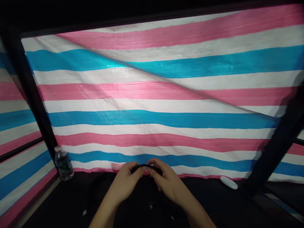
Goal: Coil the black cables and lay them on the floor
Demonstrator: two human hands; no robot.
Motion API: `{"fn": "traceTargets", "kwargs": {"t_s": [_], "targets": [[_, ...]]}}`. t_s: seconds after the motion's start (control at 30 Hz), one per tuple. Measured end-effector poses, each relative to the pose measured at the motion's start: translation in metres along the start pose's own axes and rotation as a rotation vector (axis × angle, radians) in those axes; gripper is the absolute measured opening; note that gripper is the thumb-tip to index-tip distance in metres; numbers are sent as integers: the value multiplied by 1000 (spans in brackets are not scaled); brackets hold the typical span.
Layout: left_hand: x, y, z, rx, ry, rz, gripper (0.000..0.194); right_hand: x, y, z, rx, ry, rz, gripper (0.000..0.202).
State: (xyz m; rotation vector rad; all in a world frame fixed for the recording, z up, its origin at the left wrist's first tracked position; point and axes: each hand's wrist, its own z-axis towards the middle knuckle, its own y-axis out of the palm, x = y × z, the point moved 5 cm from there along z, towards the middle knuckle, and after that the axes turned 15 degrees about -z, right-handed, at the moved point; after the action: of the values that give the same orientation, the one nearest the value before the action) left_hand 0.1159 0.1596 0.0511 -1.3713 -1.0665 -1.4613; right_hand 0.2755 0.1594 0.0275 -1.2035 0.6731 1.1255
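Both hands meet in the lower middle of the view, over a dark surface. My left hand point(125, 180) is closed around one end of the visible stretch of a black cable point(145, 165), thumb pressed on it. Gripping the same cable from the other side is my right hand point(166, 180). Between them it bows upward in a short arc, with the two thumbs close together under it. Below and left, another dark loop of cable lies on the surface, and a small pale tip point(85, 212) shows there. Two more small light tips lie below the hands; where they connect is too dark to see.
A clear plastic bottle point(63, 164) stands at the left back corner of the black tabletop point(59, 205). A white rounded object point(228, 182) lies at the right back. Behind hangs a striped sheet point(152, 120) of pink, white and blue, between dark frame posts point(35, 91).
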Motion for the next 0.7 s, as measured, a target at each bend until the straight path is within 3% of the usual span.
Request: {"fn": "traceTargets", "kwargs": {"t_s": [0.07, 0.17, 0.33, 0.47, 0.53, 0.63, 0.7], "targets": [[1, 4, -2, -59, -11, -105, 25, -3, -1, 0, 16, 5, 9, 18], [1, 5, -1, -124, 11, -239, 24, -1, -9, 0, 101, 90, 245, 30], [-6, 11, 6, -136, 75, -466, 26, 1, -25, 1, 404, 94, 688, 38], [-11, 20, 10, -121, 120, -447, 39, 3, -26, 2, 490, 81, 769, 36], [-12, 15, 12, -12, 183, -316, 37, 3, -26, 2, 508, 60, 760, 33], [-14, 0, 12, 319, 330, -199, 28, 2, -26, 1, 610, 0, 786, 41], [-25, -2, 12, 467, 317, -359, 52, 1, -22, -1, 664, -24, 824, 48]]}}
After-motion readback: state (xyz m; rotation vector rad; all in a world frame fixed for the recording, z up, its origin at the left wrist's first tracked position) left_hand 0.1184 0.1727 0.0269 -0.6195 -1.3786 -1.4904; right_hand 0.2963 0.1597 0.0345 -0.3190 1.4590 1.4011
